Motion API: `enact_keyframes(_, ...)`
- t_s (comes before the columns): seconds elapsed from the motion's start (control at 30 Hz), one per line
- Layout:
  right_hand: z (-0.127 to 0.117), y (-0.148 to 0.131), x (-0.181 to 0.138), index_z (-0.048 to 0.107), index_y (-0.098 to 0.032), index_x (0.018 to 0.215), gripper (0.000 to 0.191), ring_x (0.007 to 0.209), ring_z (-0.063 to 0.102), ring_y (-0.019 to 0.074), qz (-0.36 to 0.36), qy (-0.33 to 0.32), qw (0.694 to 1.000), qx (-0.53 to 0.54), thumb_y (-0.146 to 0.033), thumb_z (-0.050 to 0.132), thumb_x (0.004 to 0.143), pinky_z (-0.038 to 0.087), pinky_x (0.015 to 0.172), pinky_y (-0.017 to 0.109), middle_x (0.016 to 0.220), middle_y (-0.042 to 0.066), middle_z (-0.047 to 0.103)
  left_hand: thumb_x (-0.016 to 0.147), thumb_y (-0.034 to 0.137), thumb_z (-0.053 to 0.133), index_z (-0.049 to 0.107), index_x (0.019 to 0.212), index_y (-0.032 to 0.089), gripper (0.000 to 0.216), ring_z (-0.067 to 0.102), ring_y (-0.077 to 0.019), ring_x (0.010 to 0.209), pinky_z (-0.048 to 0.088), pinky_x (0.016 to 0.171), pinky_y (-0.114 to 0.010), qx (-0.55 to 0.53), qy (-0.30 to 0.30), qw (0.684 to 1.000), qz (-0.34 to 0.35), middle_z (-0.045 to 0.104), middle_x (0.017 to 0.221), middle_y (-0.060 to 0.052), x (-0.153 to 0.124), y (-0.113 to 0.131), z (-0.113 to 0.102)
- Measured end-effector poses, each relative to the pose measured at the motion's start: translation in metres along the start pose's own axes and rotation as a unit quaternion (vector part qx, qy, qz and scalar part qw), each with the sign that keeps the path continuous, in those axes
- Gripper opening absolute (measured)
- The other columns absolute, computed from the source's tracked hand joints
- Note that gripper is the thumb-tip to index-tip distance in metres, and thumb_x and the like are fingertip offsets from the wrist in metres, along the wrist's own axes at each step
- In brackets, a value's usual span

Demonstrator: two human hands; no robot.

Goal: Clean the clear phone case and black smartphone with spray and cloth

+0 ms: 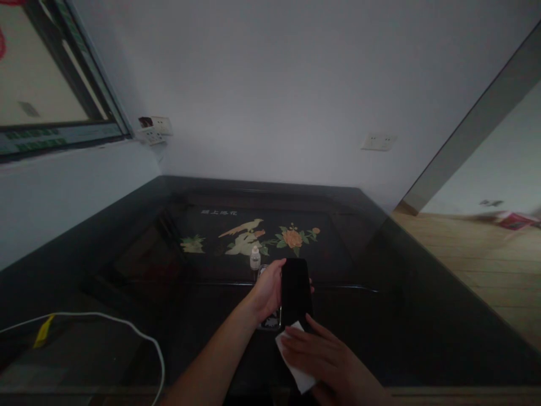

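Note:
A black smartphone (295, 287) is held upright in my left hand (269, 290), with the thumb along its left edge and fingertips showing at its right edge. Below it, my right hand (323, 355) grips a folded white tissue (298, 369) near the phone's lower end. Whether the tissue touches the phone I cannot tell. Partly hidden behind my left hand lies a patterned phone case (271, 321) on the dark table. A small clear bottle (255, 259) with a white cap stands just beyond that hand.
The glossy black table (406, 316) has a bird-and-flower picture (249, 237) on its top. A white cable (127, 322) with a yellow tag (43, 331) curves at the lower left. Wall sockets (378, 142) are at the back, a window (51, 73) at upper left.

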State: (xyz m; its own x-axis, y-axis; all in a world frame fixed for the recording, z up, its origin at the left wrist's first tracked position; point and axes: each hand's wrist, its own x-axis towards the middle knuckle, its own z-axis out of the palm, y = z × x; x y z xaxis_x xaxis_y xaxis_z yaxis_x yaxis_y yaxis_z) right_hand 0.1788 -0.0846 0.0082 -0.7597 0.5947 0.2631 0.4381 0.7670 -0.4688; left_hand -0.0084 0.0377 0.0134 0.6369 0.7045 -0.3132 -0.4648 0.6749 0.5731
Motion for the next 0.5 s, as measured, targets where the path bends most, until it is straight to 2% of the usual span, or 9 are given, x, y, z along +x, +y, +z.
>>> enact_keyframes(0.07,-0.004,-0.004,-0.004,0.039,-0.036,0.156,0.081,0.14,0.052,0.0203,-0.013,0.0,0.999,0.044,-0.001,0.055,0.085,0.031,0.124,0.047,0.15,-0.001,0.056,0.098,0.048,0.043,0.06,0.127,0.006,0.054,0.073,-0.0337,0.103,0.05,0.098,-0.045,0.0,-0.001,1.0,-0.003,0.074,0.112,-0.021,0.0,0.0,-0.001)
enact_keyframes(0.13,-0.01,-0.003,-0.006,0.048,-0.038,0.151,0.068,0.136,0.057,0.0212,0.027,0.038,0.996,0.082,-0.007,0.057,0.091,0.042,0.119,0.045,0.146,-0.001,0.06,0.098,0.048,0.043,0.06,0.128,0.006,0.054,0.073,-0.0333,0.103,0.05,0.099,-0.045,-0.001,-0.002,1.0,-0.005,0.074,0.113,-0.02,0.0,-0.001,-0.003)
enact_keyframes(0.23,-0.021,0.008,-0.001,0.063,-0.037,0.138,0.044,0.126,0.066,0.0235,0.154,0.152,0.969,0.122,-0.02,0.055,0.098,0.054,0.108,0.042,0.137,0.001,0.068,0.098,0.049,0.041,0.061,0.128,0.007,0.055,0.074,-0.0321,0.099,0.052,0.095,-0.043,0.008,-0.008,1.0,-0.006,0.075,0.11,-0.019,0.002,-0.003,-0.004)
enact_keyframes(0.33,-0.03,0.031,0.016,0.074,-0.031,0.125,0.031,0.118,0.071,0.0275,0.249,0.303,0.91,0.135,-0.031,0.057,0.099,0.055,0.105,0.046,0.128,0.005,0.074,0.099,0.049,0.042,0.061,0.13,0.01,0.054,0.074,-0.0307,0.1,0.053,0.092,-0.04,0.019,-0.033,0.999,-0.016,0.075,0.109,-0.017,0.001,-0.003,-0.004)
enact_keyframes(0.4,-0.032,0.05,0.03,0.073,-0.028,0.126,0.032,0.121,0.069,0.0286,0.259,0.363,0.888,0.111,-0.033,0.059,0.098,0.052,0.109,0.049,0.131,0.006,0.072,0.098,0.048,0.043,0.06,0.132,0.011,0.052,0.073,-0.0309,0.104,0.052,0.095,-0.041,0.012,-0.056,0.998,-0.018,0.075,0.112,-0.016,0.001,-0.004,-0.002)
enact_keyframes(0.47,-0.03,0.067,0.041,0.071,-0.026,0.13,0.035,0.126,0.065,0.0271,0.232,0.377,0.894,0.07,-0.028,0.057,0.098,0.048,0.113,0.05,0.135,0.007,0.069,0.098,0.045,0.045,0.059,0.135,0.012,0.052,0.072,-0.0313,0.106,0.05,0.098,-0.043,0.0,-0.067,0.998,-0.013,0.074,0.115,-0.016,0.001,-0.005,0.0)
enact_keyframes(0.5,-0.027,0.073,0.045,0.07,-0.027,0.132,0.037,0.129,0.063,0.026,0.211,0.363,0.906,0.055,-0.024,0.055,0.098,0.046,0.115,0.05,0.137,0.006,0.068,0.098,0.043,0.046,0.058,0.136,0.012,0.051,0.071,-0.0312,0.107,0.049,0.1,-0.043,-0.006,-0.066,0.998,-0.007,0.074,0.116,-0.016,0.001,-0.006,0.001)
